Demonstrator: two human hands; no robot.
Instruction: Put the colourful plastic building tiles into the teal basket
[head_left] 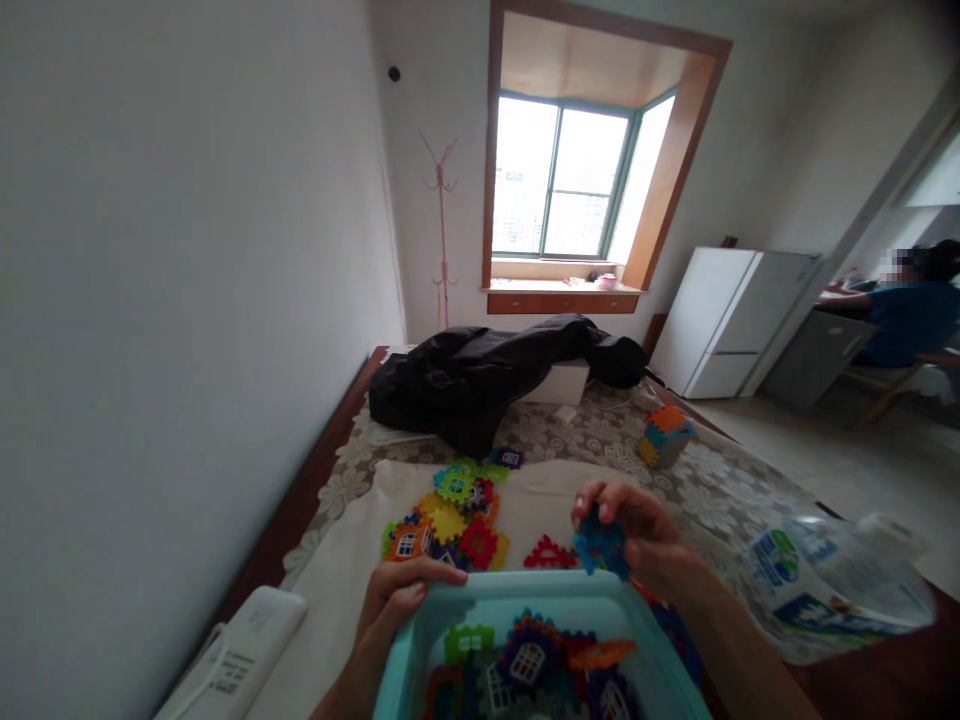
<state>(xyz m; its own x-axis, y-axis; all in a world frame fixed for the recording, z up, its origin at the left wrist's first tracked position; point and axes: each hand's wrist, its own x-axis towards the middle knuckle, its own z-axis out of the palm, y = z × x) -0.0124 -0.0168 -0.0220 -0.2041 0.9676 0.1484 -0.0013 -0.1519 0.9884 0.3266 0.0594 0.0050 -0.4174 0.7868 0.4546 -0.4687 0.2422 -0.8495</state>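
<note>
My left hand (401, 598) grips the far left rim of a teal plastic tub (420, 650) that holds several coloured interlocking toy tiles (525, 665). My right hand (634, 540) hovers just beyond the tub's far right corner, fingers pinched round a blue toy tile (600, 548). A red triangular tile (549, 553) lies on the white cloth just left of that hand. A loose heap of coloured tiles (450, 520) lies further left on the cloth.
A built cube of tiles (664, 433) stands on the lace bedcover at the right. A black jacket (480, 375) lies at the far end. A white device (240, 645) is at the left, a clear bag (825, 580) at the right. A person in blue (911, 315) sits far right.
</note>
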